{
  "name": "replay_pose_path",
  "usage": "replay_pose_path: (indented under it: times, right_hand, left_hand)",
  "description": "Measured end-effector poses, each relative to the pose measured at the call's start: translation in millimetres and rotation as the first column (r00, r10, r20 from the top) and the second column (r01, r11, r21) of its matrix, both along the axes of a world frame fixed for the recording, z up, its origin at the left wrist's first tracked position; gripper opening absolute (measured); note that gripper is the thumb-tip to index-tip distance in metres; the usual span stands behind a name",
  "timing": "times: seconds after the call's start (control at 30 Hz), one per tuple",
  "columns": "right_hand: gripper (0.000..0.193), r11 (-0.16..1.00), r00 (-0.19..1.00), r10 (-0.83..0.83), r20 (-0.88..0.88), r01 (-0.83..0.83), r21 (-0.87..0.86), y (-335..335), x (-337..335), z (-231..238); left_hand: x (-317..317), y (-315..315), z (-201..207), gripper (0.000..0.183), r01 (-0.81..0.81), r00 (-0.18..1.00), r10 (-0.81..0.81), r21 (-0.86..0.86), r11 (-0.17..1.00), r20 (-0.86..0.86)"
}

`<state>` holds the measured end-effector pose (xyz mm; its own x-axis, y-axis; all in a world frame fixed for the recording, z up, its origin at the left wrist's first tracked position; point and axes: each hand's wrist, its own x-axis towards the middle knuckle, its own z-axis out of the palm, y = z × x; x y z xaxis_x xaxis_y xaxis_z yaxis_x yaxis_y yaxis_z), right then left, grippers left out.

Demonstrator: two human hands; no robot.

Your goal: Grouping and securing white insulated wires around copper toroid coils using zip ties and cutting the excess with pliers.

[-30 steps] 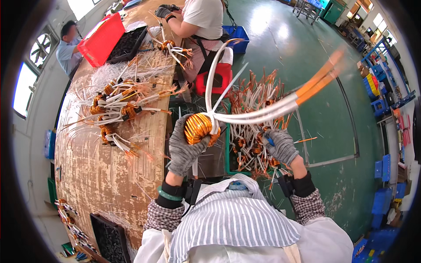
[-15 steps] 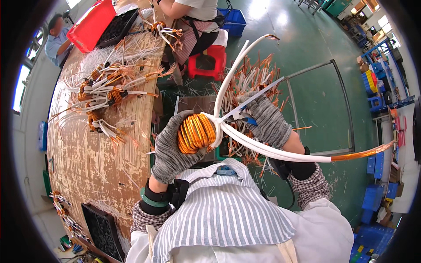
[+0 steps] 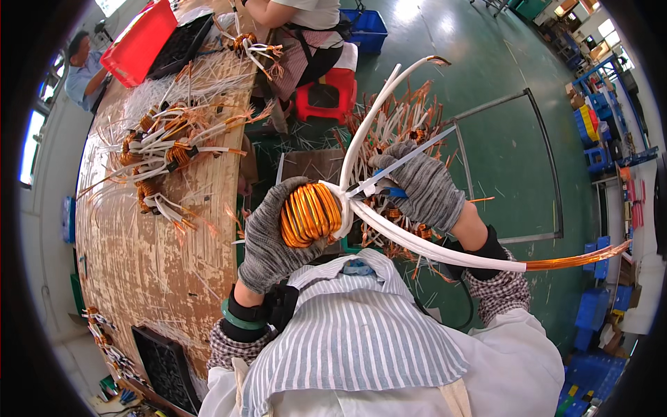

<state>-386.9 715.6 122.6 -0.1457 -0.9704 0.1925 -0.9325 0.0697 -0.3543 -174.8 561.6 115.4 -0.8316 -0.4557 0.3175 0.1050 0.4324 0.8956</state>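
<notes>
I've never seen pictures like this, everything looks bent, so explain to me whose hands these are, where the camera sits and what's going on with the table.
There's no machine here: these are a person's own two hands in grey gloves. The camera is a wide fisheye worn on the head, looking down, so straight edges curve; picture left is the person's left.

The left hand holds a coil of shiny copper-coloured wire. White-sleeved leads run from it, ending in bare copper.

The right hand holds a blue tool, mostly hidden, beside a pale strip that may be a cable tie.

On the worn wooden table lie more coils, wire scraps and a black tray.
</notes>
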Motion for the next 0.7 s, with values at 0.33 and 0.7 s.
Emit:
replay_pose_path:
  times: [0.33, 0.7]
  right_hand:
    - [0.043, 0.999, 0.991, 0.022, -0.131, -0.027, -0.043, -0.8, -5.3, -10.1]
    - [0.023, 0.940, 0.866, -0.303, 0.398, 0.340, -0.025, -2.7, 11.7, -58.7]
  left_hand:
    - [-4.7, -4.8, -0.3, 0.076, 0.069, 0.998, -0.070, 0.066, 0.995, 0.011]
    - [-9.7, -16.9, -35.3, 0.074, 0.063, 0.994, -0.078, 0.180, 0.982, 0.077]
